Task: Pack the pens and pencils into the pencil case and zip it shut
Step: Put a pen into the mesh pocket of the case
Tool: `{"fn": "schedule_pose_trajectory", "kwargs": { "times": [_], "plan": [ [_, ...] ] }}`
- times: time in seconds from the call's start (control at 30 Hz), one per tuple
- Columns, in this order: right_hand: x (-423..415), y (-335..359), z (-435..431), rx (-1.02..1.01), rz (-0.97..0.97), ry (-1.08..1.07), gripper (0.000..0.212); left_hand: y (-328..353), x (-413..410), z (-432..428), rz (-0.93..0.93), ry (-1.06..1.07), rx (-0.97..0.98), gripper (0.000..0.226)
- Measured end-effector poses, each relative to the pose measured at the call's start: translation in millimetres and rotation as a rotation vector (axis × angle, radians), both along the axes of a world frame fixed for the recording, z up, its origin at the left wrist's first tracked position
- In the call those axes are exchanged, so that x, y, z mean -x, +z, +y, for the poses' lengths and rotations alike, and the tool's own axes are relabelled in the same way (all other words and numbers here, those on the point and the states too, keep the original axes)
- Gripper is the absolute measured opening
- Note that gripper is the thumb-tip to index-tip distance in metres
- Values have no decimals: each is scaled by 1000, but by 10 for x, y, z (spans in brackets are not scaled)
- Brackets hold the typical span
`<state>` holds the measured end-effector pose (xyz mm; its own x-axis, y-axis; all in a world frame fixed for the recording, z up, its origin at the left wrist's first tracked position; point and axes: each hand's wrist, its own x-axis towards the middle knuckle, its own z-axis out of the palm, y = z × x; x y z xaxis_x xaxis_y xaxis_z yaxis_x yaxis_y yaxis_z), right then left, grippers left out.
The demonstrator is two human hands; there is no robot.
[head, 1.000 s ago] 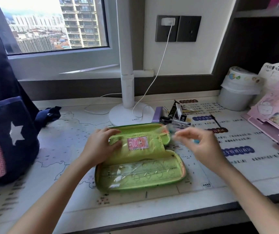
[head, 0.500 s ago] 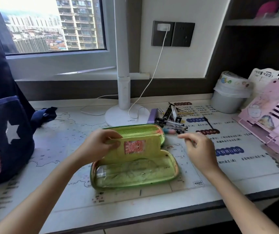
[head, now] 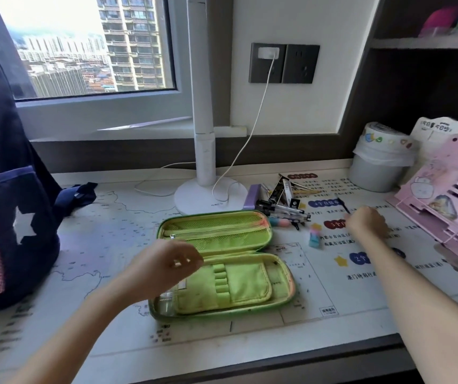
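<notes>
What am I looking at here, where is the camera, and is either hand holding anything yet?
There is no machine: these are a person's two bare hands, filmed by one camera worn on the head, looking forward and down. On the desk mat the green pencil case lies open flat, with no pens visible in its loops. The pile of pens sits behind its right end, beside the lamp base. The left hand hovers over the case's left end, fingers loosely curled, nothing visible in it. The right hand reaches to a thin black pen; I cannot tell whether it has pinched it. A backpack stands at the left.
</notes>
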<state>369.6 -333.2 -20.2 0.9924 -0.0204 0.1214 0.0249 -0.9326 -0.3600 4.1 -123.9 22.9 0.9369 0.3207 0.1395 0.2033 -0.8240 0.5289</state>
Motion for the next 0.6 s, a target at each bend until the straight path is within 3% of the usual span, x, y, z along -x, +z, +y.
{"fn": "schedule_pose_trajectory", "kwargs": {
  "times": [0.17,0.27,0.4,0.47,0.6],
  "plan": [
    [46,68,53,-41,19,-43,17,-155,-136,241,-192,489,-157,12],
    [351,180,140,-254,-120,58,16,-252,-214,429,-226,660,-23,24],
    [1337,388,587,-507,-27,642,10,-339,-341,563,-261,653,378,24],
    [1769,426,884,-547,66,854,24,-373,-368,560,-275,618,421,20],
    [2279,332,1464,-470,204,963,31,-414,-315,596,-368,538,605,19]
  ]
}}
